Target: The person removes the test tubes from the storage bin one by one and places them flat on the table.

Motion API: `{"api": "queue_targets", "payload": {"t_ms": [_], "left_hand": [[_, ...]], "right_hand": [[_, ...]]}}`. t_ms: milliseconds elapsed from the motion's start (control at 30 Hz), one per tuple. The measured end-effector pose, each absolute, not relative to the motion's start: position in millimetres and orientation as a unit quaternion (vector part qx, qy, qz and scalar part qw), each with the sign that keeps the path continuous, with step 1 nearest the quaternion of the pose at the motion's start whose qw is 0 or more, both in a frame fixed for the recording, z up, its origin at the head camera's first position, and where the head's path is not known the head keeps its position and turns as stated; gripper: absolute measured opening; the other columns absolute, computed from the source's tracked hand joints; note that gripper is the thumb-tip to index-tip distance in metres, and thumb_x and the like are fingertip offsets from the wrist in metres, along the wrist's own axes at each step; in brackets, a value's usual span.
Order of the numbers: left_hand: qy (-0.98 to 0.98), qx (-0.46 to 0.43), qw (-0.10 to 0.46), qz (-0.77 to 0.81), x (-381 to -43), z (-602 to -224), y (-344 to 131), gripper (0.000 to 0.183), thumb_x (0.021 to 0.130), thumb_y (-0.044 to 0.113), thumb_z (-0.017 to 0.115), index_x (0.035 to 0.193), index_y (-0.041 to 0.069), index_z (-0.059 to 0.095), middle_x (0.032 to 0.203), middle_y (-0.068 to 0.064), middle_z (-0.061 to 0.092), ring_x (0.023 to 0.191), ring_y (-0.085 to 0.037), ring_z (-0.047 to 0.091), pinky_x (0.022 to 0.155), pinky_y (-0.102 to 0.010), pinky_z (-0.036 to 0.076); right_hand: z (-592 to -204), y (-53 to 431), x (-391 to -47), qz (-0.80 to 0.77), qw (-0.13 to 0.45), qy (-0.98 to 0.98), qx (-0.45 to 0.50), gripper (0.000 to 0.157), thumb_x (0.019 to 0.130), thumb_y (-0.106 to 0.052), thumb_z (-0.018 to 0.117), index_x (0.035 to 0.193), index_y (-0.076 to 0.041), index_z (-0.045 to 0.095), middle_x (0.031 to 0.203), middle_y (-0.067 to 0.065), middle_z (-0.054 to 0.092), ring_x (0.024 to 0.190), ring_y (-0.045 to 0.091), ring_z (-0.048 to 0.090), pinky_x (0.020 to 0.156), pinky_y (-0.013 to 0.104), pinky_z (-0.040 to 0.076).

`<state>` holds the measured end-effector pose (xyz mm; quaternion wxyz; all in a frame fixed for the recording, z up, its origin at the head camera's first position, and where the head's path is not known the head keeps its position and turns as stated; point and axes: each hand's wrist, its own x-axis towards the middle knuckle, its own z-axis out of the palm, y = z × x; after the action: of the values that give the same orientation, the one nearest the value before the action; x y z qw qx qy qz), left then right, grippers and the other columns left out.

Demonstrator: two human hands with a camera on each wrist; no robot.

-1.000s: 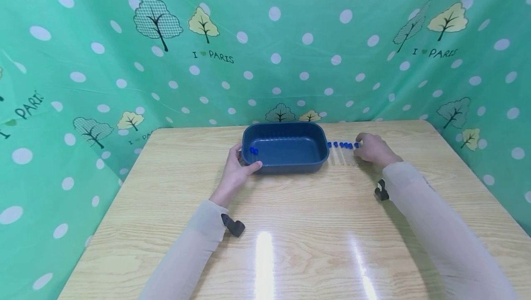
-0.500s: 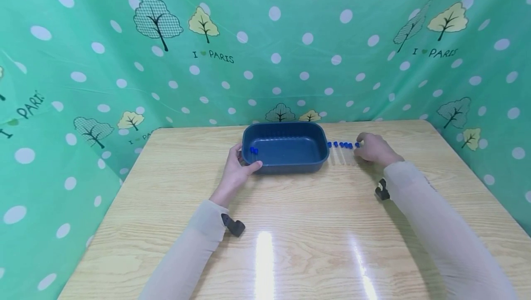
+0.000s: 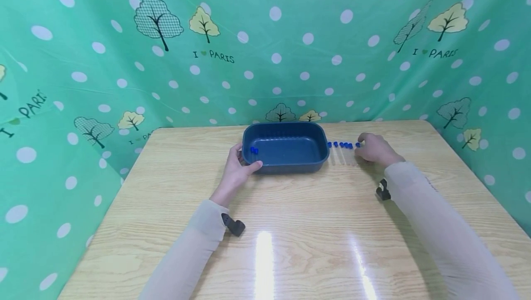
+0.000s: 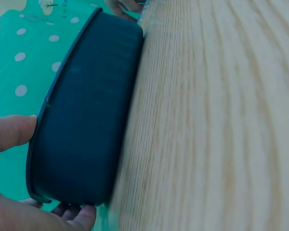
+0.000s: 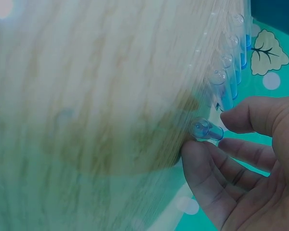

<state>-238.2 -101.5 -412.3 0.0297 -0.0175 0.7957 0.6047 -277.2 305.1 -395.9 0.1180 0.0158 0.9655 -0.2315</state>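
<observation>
At the left end of the dark blue plastic basin [image 3: 294,169], my left hand [image 3: 235,168] grips it, thumb over the front rim and fingers round the end wall. Two blue-capped tubes [image 3: 254,150] lie inside, at that end. My right hand [image 3: 375,149] is at the far end of a row of clear test tubes with blue caps [image 3: 342,145] on the table right of the basin. In the right wrist view its thumb and fingers pinch the outermost test tube [image 5: 202,129], which sits slightly apart from its neighbours [image 5: 226,60].
Everything stands on a light wood-grain table [image 3: 298,212], near its back edge. A green dotted cloth [image 3: 307,60] hangs close behind the basin and along both sides. Each forearm carries a black wrist strap mount [image 3: 233,225].
My right hand has shifted very slightly to the right, and the outermost tube's cap with it, widening the gap to the row. The left hand and the basin stay in place.
</observation>
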Motion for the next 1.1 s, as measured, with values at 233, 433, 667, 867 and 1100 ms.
{"api": "queue_targets", "payload": {"t_ms": [233,433,667,867,1100], "left_hand": [[0.795,-0.018,0.028,0.605,-238.5,-411.8,-102.0,0.088,0.081,0.019,0.077,0.149,0.012,0.022,0.146,-0.016,0.035,0.134,-0.029,0.037,0.108,-0.04,0.037],[0.797,-0.016,0.028,0.604,-238.4,-411.5,-102.2,0.087,0.081,0.02,0.077,0.149,0.013,0.022,0.147,-0.016,0.034,0.135,-0.03,0.036,0.109,-0.041,0.036],[0.798,-0.017,0.032,0.602,-239.9,-412.0,-101.8,0.087,0.081,0.021,0.076,0.149,0.015,0.022,0.149,-0.015,0.032,0.136,-0.03,0.035,0.109,-0.04,0.036],[0.798,-0.016,0.034,0.602,-240.7,-412.2,-102.0,0.087,0.082,0.02,0.076,0.149,0.014,0.021,0.149,-0.016,0.032,0.136,-0.03,0.035,0.109,-0.04,0.035],[0.799,-0.016,0.036,0.601,-240.6,-410.6,-102.3,0.087,0.083,0.019,0.075,0.15,0.012,0.02,0.148,-0.017,0.033,0.136,-0.031,0.035,0.109,-0.042,0.036]], "right_hand": [[-392.7,303.8,-275.8,-0.223,0.115,0.968,0.012,0.055,0.091,-0.017,0.052,0.137,0.01,0.036,0.091,0.017,0.059,0.06,0.02,0.054,0.069,0.039,0.045],[-391.2,303.6,-274.5,-0.208,0.1,0.973,0.005,0.054,0.092,-0.018,0.052,0.136,0.01,0.037,0.118,0.031,0.053,0.085,0.033,0.056,0.083,0.053,0.046],[-388.1,300.5,-273.1,-0.195,0.076,0.978,-0.008,0.054,0.093,-0.021,0.052,0.134,0.011,0.039,0.119,0.033,0.054,0.089,0.034,0.058,0.083,0.056,0.048],[-382.9,294.2,-270.0,-0.214,0.073,0.974,-0.009,0.053,0.094,-0.022,0.053,0.135,0.009,0.039,0.109,0.027,0.059,0.087,0.032,0.06,0.073,0.046,0.052],[-374.1,283.8,-264.5,-0.231,0.04,0.972,-0.024,0.048,0.093,-0.02,0.053,0.132,0.008,0.044,0.112,0.028,0.06,0.097,0.037,0.06,0.077,0.049,0.052]]}}
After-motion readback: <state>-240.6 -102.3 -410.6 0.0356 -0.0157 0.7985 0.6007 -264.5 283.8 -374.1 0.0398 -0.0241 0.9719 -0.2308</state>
